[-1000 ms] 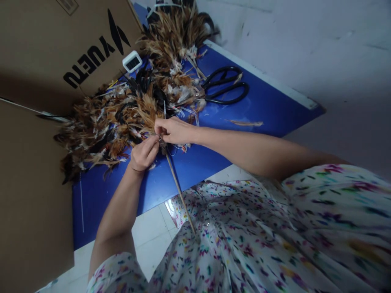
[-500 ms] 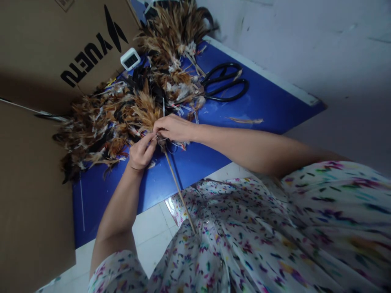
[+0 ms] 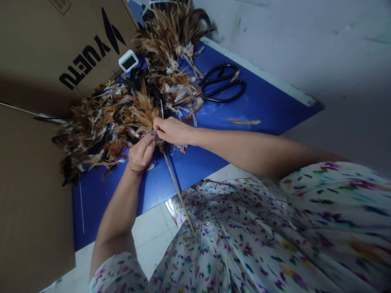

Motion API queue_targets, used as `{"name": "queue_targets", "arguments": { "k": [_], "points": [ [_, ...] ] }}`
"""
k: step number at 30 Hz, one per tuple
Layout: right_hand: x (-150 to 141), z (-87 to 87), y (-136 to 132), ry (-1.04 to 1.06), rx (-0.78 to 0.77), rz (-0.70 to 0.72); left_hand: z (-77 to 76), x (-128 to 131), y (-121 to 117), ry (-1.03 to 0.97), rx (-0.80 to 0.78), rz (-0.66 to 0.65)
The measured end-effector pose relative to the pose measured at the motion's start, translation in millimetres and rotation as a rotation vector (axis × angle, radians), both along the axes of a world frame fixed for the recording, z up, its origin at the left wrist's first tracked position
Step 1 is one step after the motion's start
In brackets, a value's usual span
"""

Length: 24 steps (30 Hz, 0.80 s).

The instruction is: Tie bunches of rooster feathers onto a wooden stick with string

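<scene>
A feather duster [image 3: 143, 109] with brown and black feathers lies on the blue tabletop, its thin wooden stick [image 3: 177, 185] slanting down toward my floral clothing. At the neck where feathers meet stick, my left hand [image 3: 142, 154] is closed in a pinch on the left side. My right hand [image 3: 172, 130] is closed too, thumb and forefinger together on the other side of the neck. Thin pale strands show around the fingers. What each pinch holds is too small to make out. The fingertips of the two hands are slightly apart.
Loose feathers [image 3: 91, 126] are heaped at the left. Black-handled scissors [image 3: 224, 83] lie to the right of the feathers. Another feather bundle [image 3: 171, 28] is at the back, near a small white digital device [image 3: 128, 61]. A cardboard box [image 3: 36, 44] borders the left side; a wall [image 3: 290, 44] the right.
The fingertips, close together before, have drawn slightly apart at the neck, uncovering more of it. The whole view has shifted a little; the duster stays in place.
</scene>
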State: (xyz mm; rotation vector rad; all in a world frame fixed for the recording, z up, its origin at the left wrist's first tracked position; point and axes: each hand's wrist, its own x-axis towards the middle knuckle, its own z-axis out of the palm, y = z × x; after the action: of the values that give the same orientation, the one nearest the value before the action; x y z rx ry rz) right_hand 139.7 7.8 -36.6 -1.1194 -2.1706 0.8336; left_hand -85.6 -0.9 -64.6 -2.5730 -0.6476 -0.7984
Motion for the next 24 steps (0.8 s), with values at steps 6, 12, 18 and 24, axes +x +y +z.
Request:
{"name": "queue_targets", "arguments": {
  "k": [6, 12, 18, 24],
  "points": [
    [2, -3.7, 2, 0.177, 0.145, 0.0, -0.9, -5, 1, -0.02, -0.079, -0.048],
    [1, -6.1, 4, 0.198, 0.131, 0.123, 2.1, -3, 0, -0.048, -0.152, -0.033],
    [1, -5.4, 8, 0.162, 0.097, 0.159, 3.6, -2, 2, -0.016, -0.091, -0.072],
    [1, -7.9, 15, 0.098, 0.135, 0.221, 3.5, -2, 3, -0.019, -0.143, -0.142]
  ]
}}
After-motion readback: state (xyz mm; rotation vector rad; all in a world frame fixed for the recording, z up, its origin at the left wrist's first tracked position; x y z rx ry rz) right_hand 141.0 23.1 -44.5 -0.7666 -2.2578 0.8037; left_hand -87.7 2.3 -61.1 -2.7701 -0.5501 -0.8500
